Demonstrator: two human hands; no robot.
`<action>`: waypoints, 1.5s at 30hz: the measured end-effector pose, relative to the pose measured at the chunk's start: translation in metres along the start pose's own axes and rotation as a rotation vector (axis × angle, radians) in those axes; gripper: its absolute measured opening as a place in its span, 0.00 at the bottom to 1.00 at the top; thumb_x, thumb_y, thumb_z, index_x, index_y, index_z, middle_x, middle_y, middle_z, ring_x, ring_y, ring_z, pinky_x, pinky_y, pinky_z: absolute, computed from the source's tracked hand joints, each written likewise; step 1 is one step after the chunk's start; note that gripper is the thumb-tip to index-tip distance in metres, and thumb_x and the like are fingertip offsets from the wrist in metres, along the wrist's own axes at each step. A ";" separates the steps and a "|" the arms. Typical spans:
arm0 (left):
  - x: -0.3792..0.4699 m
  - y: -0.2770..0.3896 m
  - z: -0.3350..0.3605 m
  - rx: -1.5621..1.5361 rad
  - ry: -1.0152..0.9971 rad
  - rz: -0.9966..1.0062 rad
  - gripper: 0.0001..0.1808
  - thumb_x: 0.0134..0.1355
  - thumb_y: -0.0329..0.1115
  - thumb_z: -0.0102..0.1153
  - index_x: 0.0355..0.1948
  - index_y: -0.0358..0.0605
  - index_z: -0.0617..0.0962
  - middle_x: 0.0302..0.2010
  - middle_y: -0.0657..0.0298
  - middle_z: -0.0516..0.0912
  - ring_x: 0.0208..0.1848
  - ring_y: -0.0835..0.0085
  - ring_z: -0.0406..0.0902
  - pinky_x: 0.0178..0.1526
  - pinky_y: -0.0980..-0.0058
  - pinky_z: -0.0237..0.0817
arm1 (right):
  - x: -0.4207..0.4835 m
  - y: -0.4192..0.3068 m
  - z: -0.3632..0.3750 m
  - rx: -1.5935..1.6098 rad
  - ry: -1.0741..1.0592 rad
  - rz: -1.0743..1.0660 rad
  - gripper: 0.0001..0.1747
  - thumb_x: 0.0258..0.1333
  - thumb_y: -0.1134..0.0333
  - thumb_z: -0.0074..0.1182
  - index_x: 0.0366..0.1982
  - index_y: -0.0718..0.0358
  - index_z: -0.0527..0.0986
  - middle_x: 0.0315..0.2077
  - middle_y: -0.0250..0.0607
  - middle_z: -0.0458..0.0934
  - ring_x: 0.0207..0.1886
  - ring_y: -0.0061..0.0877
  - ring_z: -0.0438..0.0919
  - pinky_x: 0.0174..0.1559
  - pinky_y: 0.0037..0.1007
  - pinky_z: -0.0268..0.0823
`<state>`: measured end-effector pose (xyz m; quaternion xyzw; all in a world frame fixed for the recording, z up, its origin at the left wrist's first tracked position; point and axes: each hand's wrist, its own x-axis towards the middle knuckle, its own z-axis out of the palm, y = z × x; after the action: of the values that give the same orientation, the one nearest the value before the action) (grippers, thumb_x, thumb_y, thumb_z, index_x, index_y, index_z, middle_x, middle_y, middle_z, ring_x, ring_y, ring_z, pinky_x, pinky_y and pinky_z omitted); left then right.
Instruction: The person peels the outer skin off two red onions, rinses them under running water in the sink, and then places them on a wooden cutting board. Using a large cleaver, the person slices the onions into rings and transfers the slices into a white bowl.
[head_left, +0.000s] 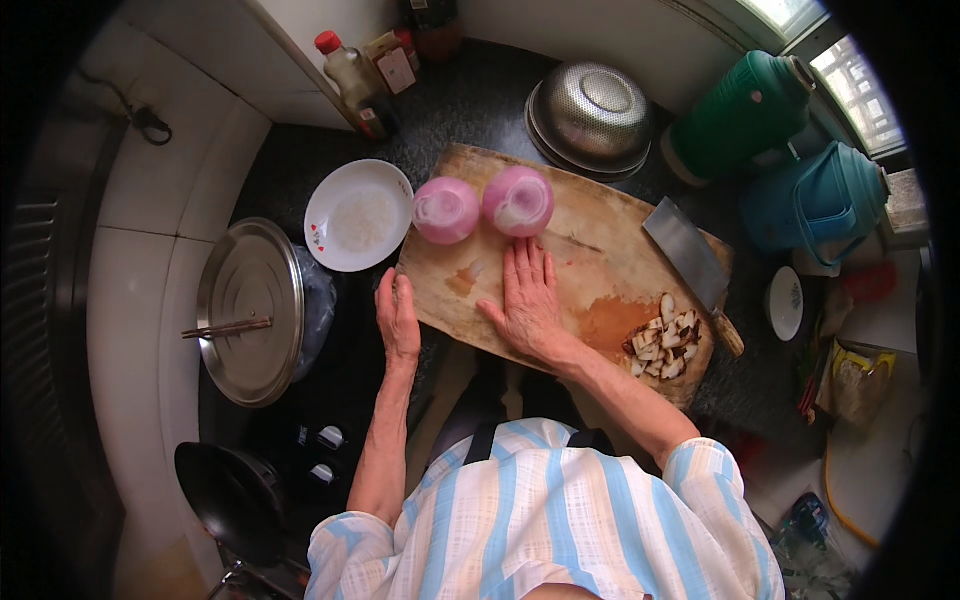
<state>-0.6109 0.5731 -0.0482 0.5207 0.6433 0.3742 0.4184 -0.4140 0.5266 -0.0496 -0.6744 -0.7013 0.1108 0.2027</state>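
Note:
My right hand (531, 300) is palm down on a worn wooden cutting board (600, 255), its fingertips close to a round pink thing (519, 201) with whitish rings. A second round pink thing (446, 211) stands left of it. Whether they are upturned bowls or onions I cannot tell. Beside the board's left edge is my left hand (400, 319), empty, its fingers upward. Cut pieces that look like mushroom (666, 341) lie heaped at the board's right end. A cleaver (686, 251) rests along the right edge, its handle overhanging the dark counter.
A white dish (358, 217) adjoins the board's left corner. Behind stand a red-capped bottle (351, 79) and an upturned perforated metal basin (592, 105). Green (739, 112) and blue (810, 199) flasks stand at right, near a small bowl (785, 304). At left are a metal lid (251, 307) and a wok (225, 499).

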 end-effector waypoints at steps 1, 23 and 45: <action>0.001 -0.002 0.000 -0.049 -0.011 -0.024 0.31 0.67 0.49 0.44 0.60 0.32 0.65 0.58 0.47 0.67 0.60 0.59 0.65 0.62 0.68 0.54 | 0.002 -0.004 0.000 -0.003 -0.020 -0.028 0.48 0.52 0.45 0.51 0.61 0.78 0.54 0.64 0.64 0.50 0.70 0.49 0.43 0.68 0.49 0.33; 0.007 0.025 -0.039 -0.428 -0.324 -0.309 0.46 0.63 0.67 0.35 0.65 0.35 0.59 0.67 0.54 0.61 0.70 0.66 0.52 0.69 0.59 0.35 | -0.009 -0.036 0.004 0.044 -0.040 -0.115 0.47 0.51 0.46 0.55 0.60 0.75 0.57 0.62 0.61 0.55 0.68 0.50 0.49 0.68 0.47 0.38; -0.076 0.094 0.000 0.190 -0.389 1.082 0.37 0.64 0.62 0.34 0.50 0.35 0.75 0.57 0.44 0.72 0.62 0.50 0.66 0.66 0.52 0.49 | -0.014 -0.149 0.035 2.289 0.746 -0.132 0.38 0.59 0.42 0.46 0.65 0.52 0.53 0.65 0.40 0.50 0.64 0.40 0.56 0.63 0.37 0.52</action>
<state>-0.5694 0.5146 0.0497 0.8697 0.2277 0.3729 0.2295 -0.5637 0.5070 -0.0189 -0.0574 -0.1282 0.4560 0.8788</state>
